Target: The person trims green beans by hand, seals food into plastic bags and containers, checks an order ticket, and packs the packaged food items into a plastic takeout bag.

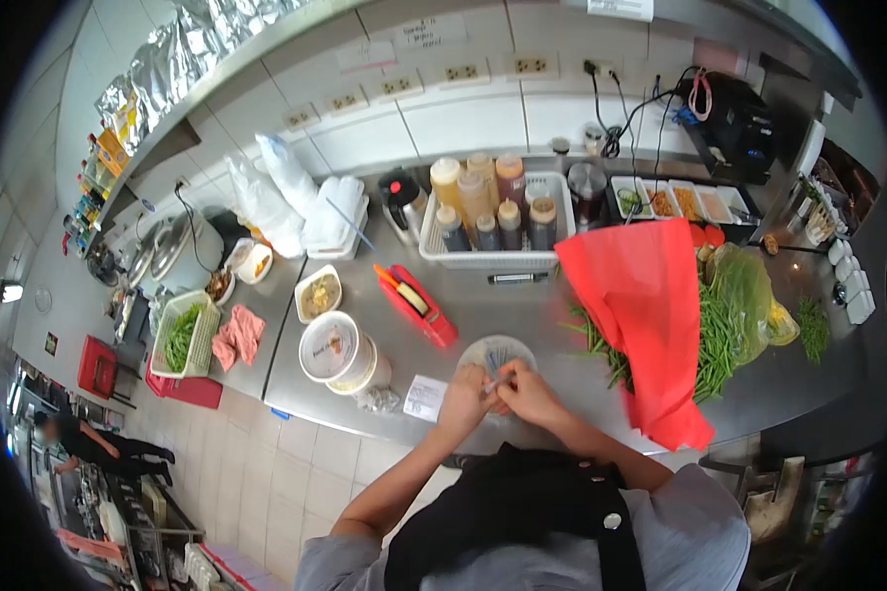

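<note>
Close to my body at the counter's front edge, my left hand (466,392) and my right hand (526,393) meet with fingertips pinched together. Between them is something small and pale, too small to make out. Beneath and just behind the fingers lies a round, pale dish (503,347) with bluish-grey marks or pieces in it, partly hidden by the hands. A printed paper slip (425,398) rests left of my left hand. Behind it is a red tape dispenser (419,307). To the right, a red bag or sheet (650,315) drapes over a heap of long green beans (716,340).
Lidded white tubs (330,347) and a small food bowl (318,294) stand left. A white basket (493,258) of sauce bottles and a black marker (518,279) are behind. A clear bag (741,295) lies right. Another person (108,443) is far left.
</note>
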Demonstrator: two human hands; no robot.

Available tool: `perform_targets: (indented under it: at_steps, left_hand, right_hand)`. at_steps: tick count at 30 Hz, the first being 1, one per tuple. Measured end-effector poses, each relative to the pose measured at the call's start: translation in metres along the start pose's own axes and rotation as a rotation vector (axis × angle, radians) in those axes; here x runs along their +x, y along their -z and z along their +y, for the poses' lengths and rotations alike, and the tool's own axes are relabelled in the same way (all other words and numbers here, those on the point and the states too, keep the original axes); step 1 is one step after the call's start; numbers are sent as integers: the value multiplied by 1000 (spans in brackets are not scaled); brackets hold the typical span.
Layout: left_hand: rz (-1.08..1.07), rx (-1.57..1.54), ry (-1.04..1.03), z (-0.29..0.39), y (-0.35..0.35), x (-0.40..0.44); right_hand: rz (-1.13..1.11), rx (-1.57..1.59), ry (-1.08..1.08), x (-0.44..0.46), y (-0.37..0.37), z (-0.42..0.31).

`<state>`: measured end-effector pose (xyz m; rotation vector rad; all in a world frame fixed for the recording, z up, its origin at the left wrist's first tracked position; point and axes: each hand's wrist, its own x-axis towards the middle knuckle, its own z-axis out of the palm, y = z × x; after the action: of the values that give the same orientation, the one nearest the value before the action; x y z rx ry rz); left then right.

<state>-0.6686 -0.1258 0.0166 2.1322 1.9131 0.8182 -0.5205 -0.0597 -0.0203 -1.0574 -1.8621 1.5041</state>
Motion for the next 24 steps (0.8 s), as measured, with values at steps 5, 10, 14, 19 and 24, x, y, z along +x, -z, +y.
perform_targets:
  at_steps: [5, 10, 14, 19, 24]
  left_hand:
    - [153, -92, 122, 18, 5, -3]
    - [-36, -418, 542, 27, 17, 1]
    - [-107, -811, 779, 16, 12, 5]
    - [-365, -1866, 1161, -3, 15, 5]
    - [-281, -1690, 1048, 12, 18, 1]
  right_hand:
    - [-85, 102, -90, -5, 13, -34]
    - [-144, 82, -54, -3, 18, -45]
    - [-177, 113, -100, -3, 24, -50]
    - [-170, 128, -61, -4, 25, -44]
    - [-184, 48, 90, -3, 31, -33]
